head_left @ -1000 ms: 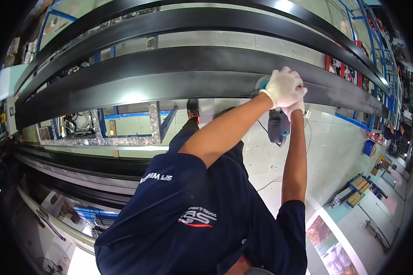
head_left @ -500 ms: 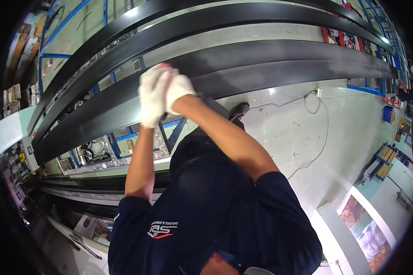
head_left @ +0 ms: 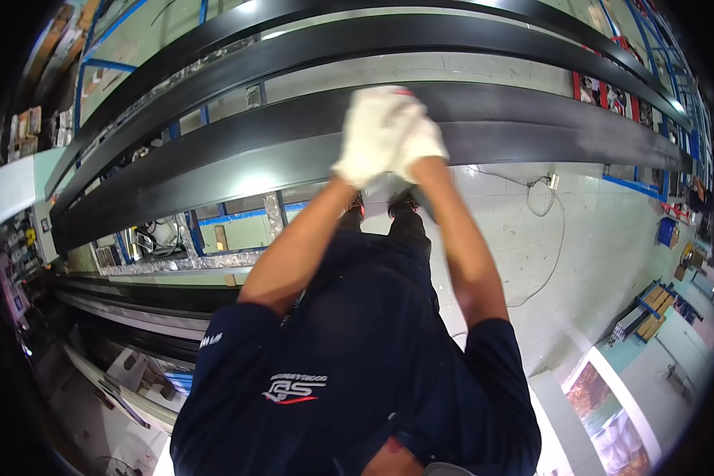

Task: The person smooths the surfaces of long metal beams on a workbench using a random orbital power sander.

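White gloves cover both hands, which are close together on the nearest long black profile (head_left: 254,165). My left hand (head_left: 370,133) rests over its surface with the fingers pressed together. Against it on the right lies my right hand (head_left: 422,146), also closed, its fingers partly hidden. A small red patch (head_left: 402,91) shows at the top of the gloves. What is under or within the hands, if anything, is hidden. Pale, dull smears mark the profile's surface right of the hands.
More long black profiles (head_left: 317,49) run parallel beyond. Blue metal frames (head_left: 631,184) stand beneath them. A white cable and socket block (head_left: 553,182) lie on the tiled floor at right. Further black profiles (head_left: 135,305) lie at lower left.
Both hands have moved right along the nearest profile, staying together. My torso and arms have shifted with them, and both feet now show below the profile.
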A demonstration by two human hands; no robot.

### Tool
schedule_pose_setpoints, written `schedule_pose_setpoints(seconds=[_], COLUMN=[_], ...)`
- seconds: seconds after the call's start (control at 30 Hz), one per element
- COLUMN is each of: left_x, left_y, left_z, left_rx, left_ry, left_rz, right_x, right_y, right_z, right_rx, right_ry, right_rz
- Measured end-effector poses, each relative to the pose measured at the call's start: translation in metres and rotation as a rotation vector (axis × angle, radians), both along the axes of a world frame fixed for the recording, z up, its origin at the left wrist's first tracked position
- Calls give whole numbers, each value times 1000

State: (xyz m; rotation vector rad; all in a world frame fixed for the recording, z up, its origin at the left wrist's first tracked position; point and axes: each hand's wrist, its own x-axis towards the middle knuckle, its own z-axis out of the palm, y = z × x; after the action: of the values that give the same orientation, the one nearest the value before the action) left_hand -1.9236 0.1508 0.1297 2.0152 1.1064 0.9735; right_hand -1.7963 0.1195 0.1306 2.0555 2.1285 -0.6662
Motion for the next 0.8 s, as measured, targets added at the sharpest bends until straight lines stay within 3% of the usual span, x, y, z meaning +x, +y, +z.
schedule_pose_setpoints(seconds=[0.03, 0.1, 0.2, 0.23, 0.27, 0.37, 0.43, 0.53, 0.57, 0.63, 0.7, 0.77, 0.8], left_x=[32, 106, 181, 194, 204, 179, 141, 53, 19, -52, -116, -162, -186], left_y=[-3, -12, -31, -33, -36, -30, -23, -19, -20, -23, -28, -36, -39], left_z=[1, 10, 14, 13, 8, 10, 1, -3, 2, -1, 16, 19, 12], left_rx=[67, -73, -131, -117, -103, -131, -31, 58, -9, 41, 113, -169, -146], left_ry=[-1, 92, -25, -40, 0, -82, -45, 4, 11, 50, 125, 76, 51], left_rz=[-140, -190, -237, -234, -236, -271, -311, -244, -206, -93, -15, 242, 276], right_x=[39, 111, 202, 198, 194, 206, 134, 34, 13, -55, -117, -171, -197], right_y=[-14, -41, -75, -71, -66, -86, -64, -42, -42, -16, -10, -9, -4], right_z=[-5, -22, -51, -33, -17, -50, -6, 26, 1, 20, 0, 12, 1], right_rx=[51, 43, -23, -57, -149, -54, -136, 48, 146, -66, 78, 268, 290], right_ry=[-123, -167, -63, 17, -370, -432, -511, -316, -120, 39, 97, 184, 215], right_rz=[77, 9, -205, -284, -127, -76, 50, 58, 65, 95, 255, 276, 356])
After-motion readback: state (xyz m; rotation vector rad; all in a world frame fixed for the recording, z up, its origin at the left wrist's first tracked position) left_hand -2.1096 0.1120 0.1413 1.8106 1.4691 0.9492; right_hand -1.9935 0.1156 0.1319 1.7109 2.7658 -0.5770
